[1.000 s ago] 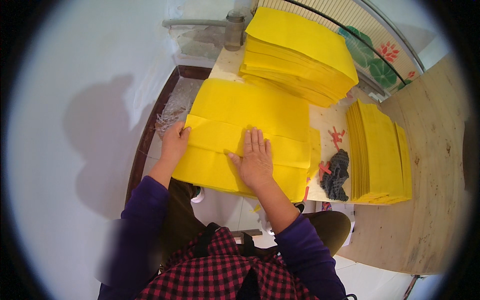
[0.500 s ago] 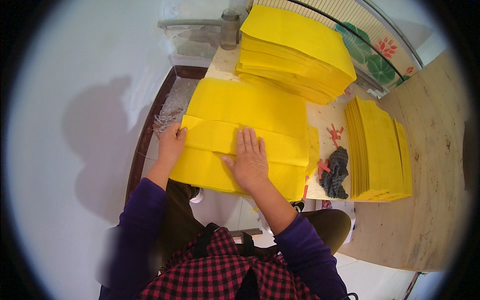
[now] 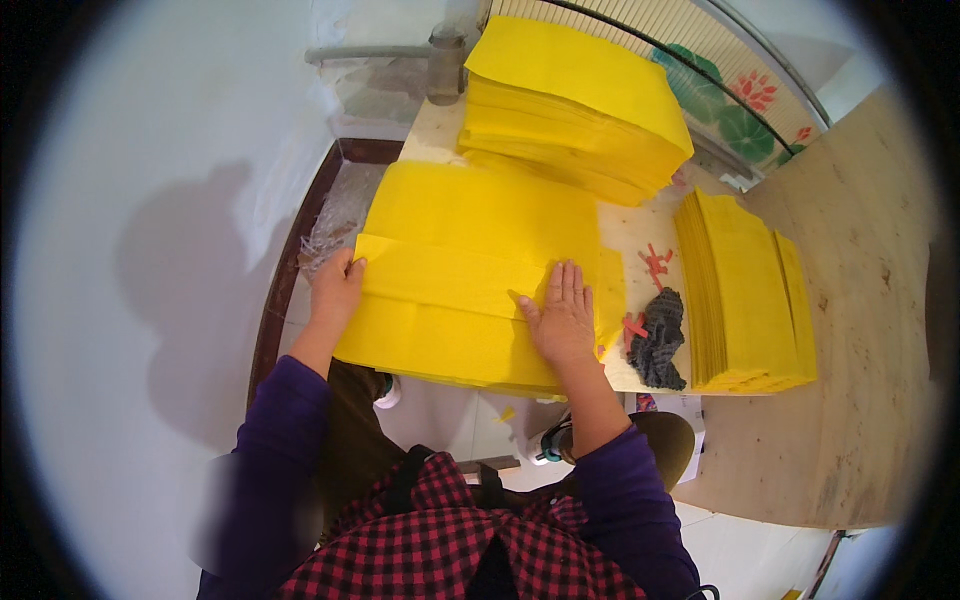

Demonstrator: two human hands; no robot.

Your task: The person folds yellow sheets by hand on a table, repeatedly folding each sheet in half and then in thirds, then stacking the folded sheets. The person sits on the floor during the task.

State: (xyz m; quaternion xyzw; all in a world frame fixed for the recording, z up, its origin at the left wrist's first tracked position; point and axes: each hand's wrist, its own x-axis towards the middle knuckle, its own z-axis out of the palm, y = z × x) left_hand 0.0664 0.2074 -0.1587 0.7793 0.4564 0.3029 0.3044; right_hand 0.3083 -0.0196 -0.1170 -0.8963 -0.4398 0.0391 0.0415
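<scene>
At the near left of the table (image 3: 627, 232), the left hand (image 3: 337, 288) seems to pinch the left edge of the folded yellow sheet (image 3: 450, 280), fingertips partly hidden; the right hand (image 3: 563, 320) presses flat, thumb spread, toward its right end. Uneven pressure could skew the fold. No writing is legible.

The left hand (image 3: 338, 293) pinches the folded yellow fabric sheet (image 3: 450, 275) at its nine o'clock edge; the right hand (image 3: 562, 318) lies flat toward four. Yellow sheet stack (image 3: 575, 110) at one o'clock, crumpled dark-grey cloth (image 3: 658, 340) toward four, translucent jug (image 3: 445, 75) at twelve.
</scene>
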